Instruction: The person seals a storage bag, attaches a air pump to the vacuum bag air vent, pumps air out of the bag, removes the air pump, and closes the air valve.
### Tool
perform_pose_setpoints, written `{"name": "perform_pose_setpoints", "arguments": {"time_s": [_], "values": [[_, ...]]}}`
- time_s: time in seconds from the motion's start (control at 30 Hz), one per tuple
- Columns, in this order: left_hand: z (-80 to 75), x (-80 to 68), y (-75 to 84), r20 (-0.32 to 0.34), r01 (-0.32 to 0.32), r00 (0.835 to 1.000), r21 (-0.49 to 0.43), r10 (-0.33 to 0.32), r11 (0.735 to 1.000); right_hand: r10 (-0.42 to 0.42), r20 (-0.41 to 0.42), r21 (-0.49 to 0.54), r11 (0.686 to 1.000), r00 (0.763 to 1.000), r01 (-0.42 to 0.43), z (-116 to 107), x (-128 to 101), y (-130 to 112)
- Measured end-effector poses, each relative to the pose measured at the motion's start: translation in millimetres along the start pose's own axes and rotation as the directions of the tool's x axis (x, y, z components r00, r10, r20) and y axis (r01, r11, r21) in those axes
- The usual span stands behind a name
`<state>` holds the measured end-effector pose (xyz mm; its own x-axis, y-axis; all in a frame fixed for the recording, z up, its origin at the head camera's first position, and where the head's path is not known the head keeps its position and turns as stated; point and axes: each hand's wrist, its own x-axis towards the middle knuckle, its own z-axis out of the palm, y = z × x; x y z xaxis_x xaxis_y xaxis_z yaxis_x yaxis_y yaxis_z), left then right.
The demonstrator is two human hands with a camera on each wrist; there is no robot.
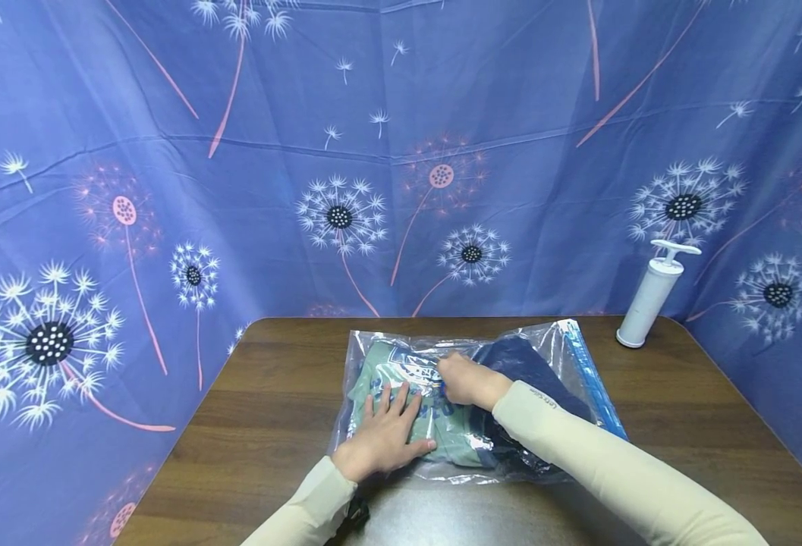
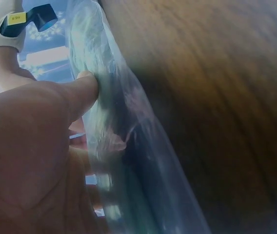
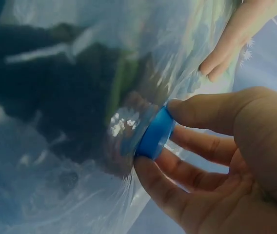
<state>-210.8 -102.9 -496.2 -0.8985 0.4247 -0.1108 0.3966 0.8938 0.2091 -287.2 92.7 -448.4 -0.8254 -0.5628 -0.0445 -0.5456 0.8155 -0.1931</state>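
blue valve cap (image 3: 154, 133), clear only from the right wrist, pinched by right hand (image 1: 465, 381); left hand (image 1: 383, 440) flat on bag (image 1: 551, 349).

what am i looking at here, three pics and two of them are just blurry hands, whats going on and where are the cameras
No machine here: a person works with two bare hands and wears three cameras. The wide picture comes from a camera on the head, looking down at a brown table with a dandelion-print cloth behind it. The two close pictures come from cameras strapped to the wrists, so they are near and blurry.

On the table lies a clear plastic bag with folded clothes inside, green and dark blue. A white hand pump stands upright at the far right corner, untouched.

The left hand presses flat on the bag, fingers spread. The right hand pinches a round blue cap on the bag's face between thumb and fingers, seen best in the right wrist view.
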Motion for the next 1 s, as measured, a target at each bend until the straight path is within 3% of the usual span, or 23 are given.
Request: {"name": "perform_pose_setpoints", "arguments": {"time_s": [0.2,0.5,0.77,1.0], "values": [[-0.8,-0.1,0.0,0.008,0.001,1.000,-0.009,0.000,1.000,-0.054,0.069,-0.025,0.998,0.996,0.056,-1.4,3.5,4.5],[-1.2,0.4,-0.7,0.009,-0.003,1.000,-0.009,0.003,1.000,-0.131,0.102,-0.018,0.991,0.986,0.134,-3.2,3.8,10.6],[-0.8,-0.9,-1.3,0.015,-0.002,1.000,-0.033,0.003,0.999,-0.163,0.070,-0.041,0.985,0.984,0.166,-0.4,-8.6,12.5],[-0.4,1.8,-1.0,0.011,-0.019,1.000,-0.025,0.019,1.000,-0.152,-0.019,-0.051,0.987,0.988,0.150,7.1,-21.8,1.9]]}}
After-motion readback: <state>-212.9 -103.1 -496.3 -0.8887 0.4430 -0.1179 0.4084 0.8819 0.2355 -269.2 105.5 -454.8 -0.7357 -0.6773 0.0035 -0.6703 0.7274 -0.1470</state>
